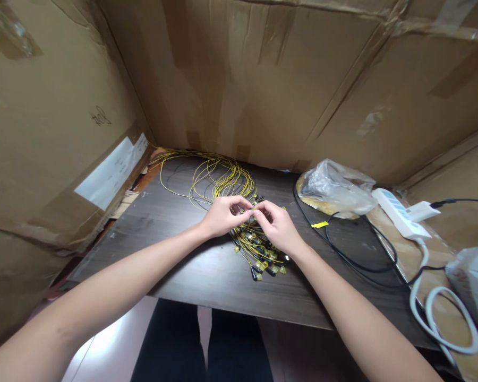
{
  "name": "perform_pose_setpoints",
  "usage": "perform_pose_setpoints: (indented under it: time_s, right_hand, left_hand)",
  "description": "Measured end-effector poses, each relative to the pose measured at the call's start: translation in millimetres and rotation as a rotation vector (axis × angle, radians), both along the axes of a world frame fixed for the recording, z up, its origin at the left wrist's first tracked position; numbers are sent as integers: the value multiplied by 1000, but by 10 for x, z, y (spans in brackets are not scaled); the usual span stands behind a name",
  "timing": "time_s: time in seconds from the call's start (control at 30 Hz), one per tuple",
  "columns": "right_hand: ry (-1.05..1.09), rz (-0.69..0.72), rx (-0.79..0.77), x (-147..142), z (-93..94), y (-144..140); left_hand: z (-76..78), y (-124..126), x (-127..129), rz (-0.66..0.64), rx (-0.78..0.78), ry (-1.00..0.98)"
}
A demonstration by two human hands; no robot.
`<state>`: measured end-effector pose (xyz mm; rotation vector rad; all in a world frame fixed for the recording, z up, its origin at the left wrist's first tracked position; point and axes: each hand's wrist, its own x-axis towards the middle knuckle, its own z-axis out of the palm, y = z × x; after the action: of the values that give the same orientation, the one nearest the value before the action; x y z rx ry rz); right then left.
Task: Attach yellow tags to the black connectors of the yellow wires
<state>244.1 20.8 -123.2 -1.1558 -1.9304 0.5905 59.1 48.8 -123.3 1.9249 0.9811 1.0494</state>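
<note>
A bundle of thin yellow and black wires (234, 182) lies across the dark wooden table. Its ends with black tips and small yellow tabs (263, 261) are heaped below and between my hands. My left hand (225, 215) is closed in a pinch over the heap, thumb against forefinger. Facing it, my right hand (278, 225) pinches too, its fingertips nearly touching the left ones. What sits between the fingertips is too small to make out. Several dark wire ends (258, 199) show just behind the fingers.
Cardboard walls (231, 79) stand behind and at both sides of the table (175, 265). To the right are a clear plastic bag (336, 188), a black cable (342, 254) with a yellow tag (319, 225), and a white power strip (400, 215) with its cord. Another plastic bag (476, 286) is at the right edge.
</note>
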Motion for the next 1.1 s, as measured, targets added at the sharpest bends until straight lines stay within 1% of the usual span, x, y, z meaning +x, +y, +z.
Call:
perform_pose_setpoints:
  time_s: [0.13, 0.33, 0.57, 0.67, 0.87, 1.1]
  right_hand:
    - [-1, -14, 20, 0, 2, -1]
    - [-75, -75, 117, 29, 1, -2]
    - [-83, -101, 119, 37, 6, -5]
    - [-80, -102, 117, 35, 4, 1]
    - [-54, -50, 46, 32, 7, 8]
    - [-26, 24, -43, 25, -10, 11]
  left_hand:
    - [0, 8, -8, 4, -2, -2]
    - [-2, 19, -13, 21, -4, 17]
    - [-2, 27, -17, 23, -10, 15]
    - [-10, 24, -19, 15, 16, 16]
    - [-26, 22, -30, 9, 164, 24]
    - [-31, 12, -26, -20, 221, 14]
